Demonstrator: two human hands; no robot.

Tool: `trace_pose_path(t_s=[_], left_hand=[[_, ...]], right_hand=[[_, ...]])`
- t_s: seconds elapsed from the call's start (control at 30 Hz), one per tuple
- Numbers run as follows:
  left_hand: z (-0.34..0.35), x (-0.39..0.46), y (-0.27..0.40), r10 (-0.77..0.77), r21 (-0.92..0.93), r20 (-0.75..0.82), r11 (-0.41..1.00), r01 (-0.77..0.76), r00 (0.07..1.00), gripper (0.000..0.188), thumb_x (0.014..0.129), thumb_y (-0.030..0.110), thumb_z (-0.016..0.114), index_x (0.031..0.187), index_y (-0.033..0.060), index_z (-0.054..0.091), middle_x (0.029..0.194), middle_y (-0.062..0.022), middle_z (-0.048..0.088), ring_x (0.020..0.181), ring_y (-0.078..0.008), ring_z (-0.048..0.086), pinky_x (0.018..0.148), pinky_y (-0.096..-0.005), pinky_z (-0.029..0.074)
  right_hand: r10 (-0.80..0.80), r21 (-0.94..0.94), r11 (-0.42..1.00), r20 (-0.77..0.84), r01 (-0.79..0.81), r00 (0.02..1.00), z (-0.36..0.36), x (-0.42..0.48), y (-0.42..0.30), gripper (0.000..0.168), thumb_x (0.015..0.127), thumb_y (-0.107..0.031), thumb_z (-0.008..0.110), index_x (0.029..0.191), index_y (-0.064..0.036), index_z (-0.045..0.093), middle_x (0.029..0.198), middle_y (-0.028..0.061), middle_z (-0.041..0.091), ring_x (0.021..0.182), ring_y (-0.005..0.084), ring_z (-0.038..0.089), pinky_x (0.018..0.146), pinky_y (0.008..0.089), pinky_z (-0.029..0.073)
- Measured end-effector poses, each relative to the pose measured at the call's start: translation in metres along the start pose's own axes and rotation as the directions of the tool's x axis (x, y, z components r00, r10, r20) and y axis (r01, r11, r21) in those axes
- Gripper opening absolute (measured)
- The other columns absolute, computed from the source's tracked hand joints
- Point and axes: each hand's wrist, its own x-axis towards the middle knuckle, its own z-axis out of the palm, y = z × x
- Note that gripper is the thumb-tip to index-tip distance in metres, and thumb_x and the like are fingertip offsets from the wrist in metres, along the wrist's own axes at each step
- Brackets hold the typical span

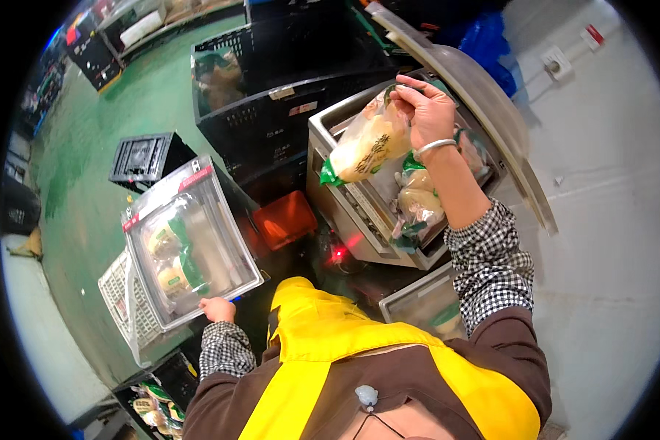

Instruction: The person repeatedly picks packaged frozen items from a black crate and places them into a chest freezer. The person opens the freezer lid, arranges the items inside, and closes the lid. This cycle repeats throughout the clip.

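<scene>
My right hand [426, 110] pinches the top of a clear plastic bag of pale food [366, 146], with green ends and dark writing. The bag hangs over the open metal chamber of a packaging machine [335, 118], where more bagged food [418, 201] lies. At the left, my left hand [219, 309] rests at the near edge of a second, lidded chamber [242, 283]. Whether its fingers grip that edge is unclear. Several green-and-clear packs [173, 275] show through the clear lid. The first machine's curved lid [500, 115] is raised on the right.
Large black plastic crates [264, 132] stand ahead, and an orange-red bin [286, 220] sits between the machines. A white basket [121, 297] and a small black crate [143, 157] are at the left. A lower left crate holds packs [157, 407]. A wall socket [555, 65] is at the right.
</scene>
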Motion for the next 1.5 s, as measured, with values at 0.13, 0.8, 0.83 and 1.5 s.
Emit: trace_pose_path(t_s=[0.13,0.8,0.83,1.5], left_hand=[[0.008,0.012,-0.015,0.19,0.2,0.037,0.961,-0.193,0.981,0.035,0.083,0.025,0.048,0.1,0.0034,0.07,0.105,-0.0126,0.067,0.108,-0.0376,0.054,0.098,-0.0539,0.027],[-0.341,-0.08,0.329,0.74,-0.413,-0.644,-0.122,-0.903,0.195,0.024,0.09,0.02,0.061,0.077,-0.0004,0.065,0.068,-0.0053,0.064,0.063,-0.0101,0.058,0.059,-0.0263,0.046],[-0.351,-0.104,0.362,0.768,-0.42,-0.636,-0.267,-0.867,0.071,0.02,0.09,0.018,0.061,0.085,-0.0011,0.066,0.074,-0.0045,0.066,0.069,-0.0089,0.059,0.063,-0.0255,0.047],[-0.363,-0.173,0.422,0.924,-0.734,-0.359,-0.368,-0.571,-0.134,0.021,0.089,0.005,0.055,0.109,-0.0005,0.055,0.098,-0.0068,0.061,0.088,-0.0155,0.059,0.078,-0.0267,0.048]], right_hand=[[-0.185,-0.053,0.982,-0.096,0.18,0.978,-0.036,0.019,0.014,0.015,0.079,0.004,0.06,0.091,0.002,0.068,0.077,0.0076,0.067,0.065,0.0121,0.063,0.059,0.0218,0.05],[-0.423,-0.764,0.63,-0.186,0.141,0.887,-0.14,-0.17,0.06,0.043,0.081,0.0,0.057,0.122,-0.012,0.053,0.119,0.0144,0.053,0.085,0.0258,0.062,0.074,0.0336,0.051],[-0.33,-0.704,0.709,-0.279,0.041,0.902,-0.135,-0.186,0.057,0.041,0.08,-0.001,0.057,0.12,-0.009,0.054,0.114,0.0136,0.056,0.086,0.0275,0.061,0.077,0.0355,0.05],[-0.11,-0.435,0.354,-0.899,-0.828,0.425,-0.292,-0.615,0.255,0.053,0.083,-0.033,0.056,0.126,-0.004,0.05,0.129,0.0124,0.051,0.131,0.0305,0.035,0.105,0.0426,0.032]])
